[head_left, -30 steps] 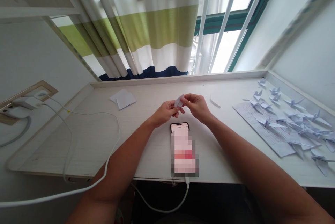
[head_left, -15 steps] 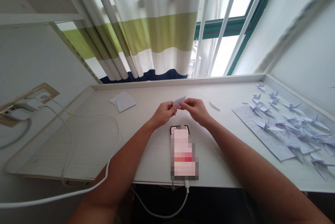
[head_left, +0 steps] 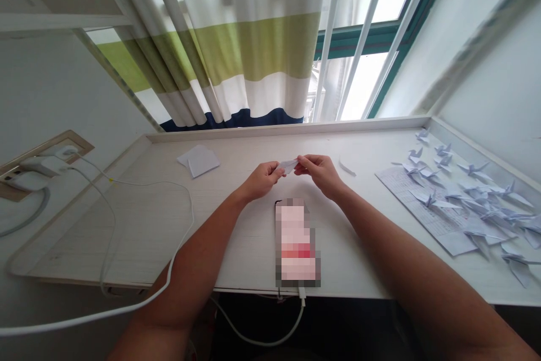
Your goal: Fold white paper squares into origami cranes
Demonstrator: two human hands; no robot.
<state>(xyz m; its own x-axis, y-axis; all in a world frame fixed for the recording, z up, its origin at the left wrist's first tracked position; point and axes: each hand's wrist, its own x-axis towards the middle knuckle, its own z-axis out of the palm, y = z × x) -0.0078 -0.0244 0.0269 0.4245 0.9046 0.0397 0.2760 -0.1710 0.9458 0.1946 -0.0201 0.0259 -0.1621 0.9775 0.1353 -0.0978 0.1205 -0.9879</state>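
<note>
We fold | left hand (head_left: 262, 179) and right hand (head_left: 320, 174) clamp 1 small white paper piece (head_left: 288, 166) together | next crease needs steady pinching

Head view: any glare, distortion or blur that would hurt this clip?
In the head view, the window is blown out to white, the wide lens leans the curtain and bows the desk, the phone is hidden by a pixelated mosaic, and the folded paper looks pale and soft against the desk.
</note>
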